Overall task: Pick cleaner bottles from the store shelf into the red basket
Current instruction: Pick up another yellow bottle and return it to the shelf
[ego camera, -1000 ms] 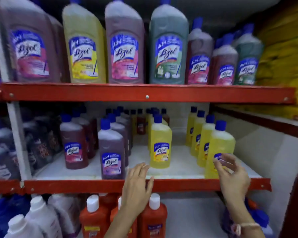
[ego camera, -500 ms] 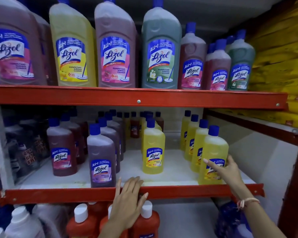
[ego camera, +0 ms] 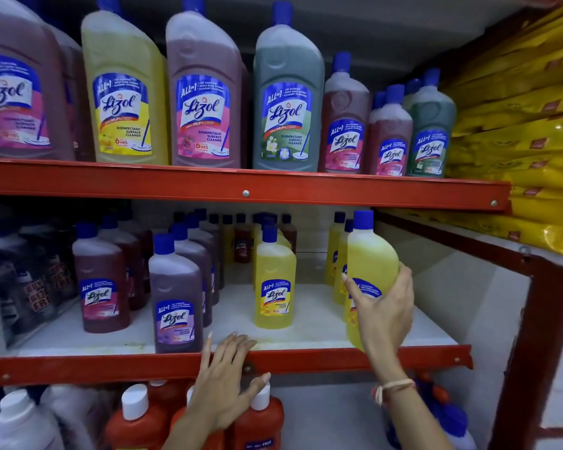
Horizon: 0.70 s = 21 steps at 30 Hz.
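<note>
My right hand (ego camera: pixel 382 315) grips a yellow cleaner bottle (ego camera: pixel 369 258) with a blue cap, lifted and tilted at the right end of the middle shelf (ego camera: pixel 306 336). My left hand (ego camera: pixel 223 381) rests flat with fingers spread on the shelf's red front rail (ego camera: pixel 111 367), holding nothing. More yellow bottles (ego camera: pixel 274 277) stand mid-shelf, and a purple bottle (ego camera: pixel 175 300) and maroon bottle (ego camera: pixel 100 280) stand to the left. The red basket is out of view.
Large cleaner bottles (ego camera: pixel 286 102) line the top shelf above a red rail (ego camera: pixel 338 190). Orange bottles with white caps (ego camera: pixel 137 420) stand on the bottom shelf. Stacked yellow packs (ego camera: pixel 527 125) fill the right side. A red upright post (ego camera: pixel 533 352) bounds the shelf.
My right hand has closed round the front yellow bottle and lifted it off the shelf, tilting it. My left hand slid up onto the red rail.
</note>
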Motion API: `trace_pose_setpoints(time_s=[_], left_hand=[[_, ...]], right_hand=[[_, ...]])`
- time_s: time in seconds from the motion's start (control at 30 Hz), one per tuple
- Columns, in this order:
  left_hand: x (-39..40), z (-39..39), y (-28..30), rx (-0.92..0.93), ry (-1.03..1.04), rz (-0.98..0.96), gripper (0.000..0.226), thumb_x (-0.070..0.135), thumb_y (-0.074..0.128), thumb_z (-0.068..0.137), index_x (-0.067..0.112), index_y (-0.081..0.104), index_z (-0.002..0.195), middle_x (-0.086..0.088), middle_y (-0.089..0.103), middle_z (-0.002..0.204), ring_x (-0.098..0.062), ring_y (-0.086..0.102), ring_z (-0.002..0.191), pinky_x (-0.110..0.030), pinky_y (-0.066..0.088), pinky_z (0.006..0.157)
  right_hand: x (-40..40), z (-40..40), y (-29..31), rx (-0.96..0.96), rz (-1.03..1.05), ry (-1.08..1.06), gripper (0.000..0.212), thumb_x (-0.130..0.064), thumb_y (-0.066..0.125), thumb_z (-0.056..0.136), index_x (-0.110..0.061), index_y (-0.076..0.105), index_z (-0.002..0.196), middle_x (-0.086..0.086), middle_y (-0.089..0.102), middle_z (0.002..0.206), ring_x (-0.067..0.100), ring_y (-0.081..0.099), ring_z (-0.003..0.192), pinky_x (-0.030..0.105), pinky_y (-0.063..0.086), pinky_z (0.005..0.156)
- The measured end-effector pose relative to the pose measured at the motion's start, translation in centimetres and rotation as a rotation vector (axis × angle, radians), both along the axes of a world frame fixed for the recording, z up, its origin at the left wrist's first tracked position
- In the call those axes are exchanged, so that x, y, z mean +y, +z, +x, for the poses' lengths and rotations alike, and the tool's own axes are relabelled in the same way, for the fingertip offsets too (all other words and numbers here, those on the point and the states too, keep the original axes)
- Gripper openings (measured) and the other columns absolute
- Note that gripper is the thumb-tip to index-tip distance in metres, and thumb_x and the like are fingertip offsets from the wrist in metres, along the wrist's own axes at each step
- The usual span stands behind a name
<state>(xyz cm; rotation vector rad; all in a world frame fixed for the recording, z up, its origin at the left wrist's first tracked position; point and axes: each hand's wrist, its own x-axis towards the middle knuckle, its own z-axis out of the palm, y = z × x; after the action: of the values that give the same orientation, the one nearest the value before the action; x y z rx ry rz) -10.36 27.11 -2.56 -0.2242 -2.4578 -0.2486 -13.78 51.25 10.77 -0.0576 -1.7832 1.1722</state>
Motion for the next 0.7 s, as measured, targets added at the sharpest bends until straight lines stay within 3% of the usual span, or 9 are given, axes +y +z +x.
trace_pose_setpoints(time_s=[0.13, 0.37, 0.43, 0.5, 0.6, 0.7], left_hand=[[0.2, 0.2, 0.0, 0.021, 0.013, 0.012, 0.06, 0.072, 0.03, 0.086, 0.032, 0.046, 0.128, 0.009, 0.054, 0.132, -0.009, 0.037, 0.132, -0.04, -0.009, 0.114], [0.4, 0.3, 0.1, 0.04, 0.012, 0.032, 0.059, 0.072, 0.031, 0.085, 0.03, 0.048, 0.122, 0.01, 0.055, 0.125, -0.01, 0.041, 0.127, -0.038, -0.01, 0.115], [0.5, 0.3, 0.2, 0.026, 0.013, 0.039, 0.06, 0.072, 0.031, 0.084, 0.03, 0.047, 0.124, 0.009, 0.053, 0.129, -0.01, 0.039, 0.13, -0.039, -0.01, 0.115], [0.5, 0.4, 0.2, 0.019, 0.01, 0.038, 0.06, 0.072, 0.031, 0.084, 0.031, 0.045, 0.125, 0.01, 0.051, 0.131, -0.009, 0.037, 0.131, -0.039, -0.012, 0.115], [0.4, 0.3, 0.1, 0.029, 0.001, 0.035, 0.057, 0.071, 0.033, 0.085, 0.031, 0.046, 0.124, 0.009, 0.052, 0.13, -0.01, 0.039, 0.13, -0.037, -0.014, 0.115], [0.4, 0.2, -0.1, 0.034, -0.004, 0.028, 0.056, 0.071, 0.033, 0.085, 0.031, 0.047, 0.122, 0.007, 0.055, 0.128, -0.013, 0.042, 0.128, -0.038, -0.013, 0.115]], right_hand=[[-0.5, 3.3, -0.9, 0.06, 0.055, -0.059, 0.078, -0.044, 0.082, 0.065, -0.008, 0.045, 0.124, 0.015, 0.06, 0.114, 0.033, 0.058, 0.103, 0.044, 0.052, 0.075], [-0.8, 6.6, -0.9, 0.076, 0.168, -0.135, 0.076, -0.043, 0.081, 0.066, -0.004, 0.047, 0.122, 0.017, 0.065, 0.107, 0.038, 0.067, 0.079, 0.04, 0.052, 0.055], [-0.5, 6.9, -0.7, 0.063, 0.167, -0.117, 0.078, -0.044, 0.082, 0.064, -0.006, 0.047, 0.122, 0.016, 0.067, 0.102, 0.037, 0.067, 0.076, 0.037, 0.05, 0.056], [0.2, 7.0, -0.2, 0.059, 0.08, 0.026, 0.078, -0.045, 0.084, 0.061, -0.013, 0.045, 0.121, 0.01, 0.067, 0.096, 0.032, 0.065, 0.079, 0.033, 0.047, 0.063], [1.5, 6.9, 0.8, 0.018, -0.169, 0.514, 0.07, -0.036, 0.09, 0.054, -0.025, 0.05, 0.111, -0.002, 0.069, 0.094, 0.017, 0.07, 0.081, 0.032, 0.058, 0.065], [2.7, 5.4, 0.9, -0.125, -0.433, 1.015, 0.082, -0.035, 0.095, 0.041, -0.017, 0.058, 0.113, 0.009, 0.074, 0.096, 0.021, 0.074, 0.079, 0.034, 0.059, 0.061]])
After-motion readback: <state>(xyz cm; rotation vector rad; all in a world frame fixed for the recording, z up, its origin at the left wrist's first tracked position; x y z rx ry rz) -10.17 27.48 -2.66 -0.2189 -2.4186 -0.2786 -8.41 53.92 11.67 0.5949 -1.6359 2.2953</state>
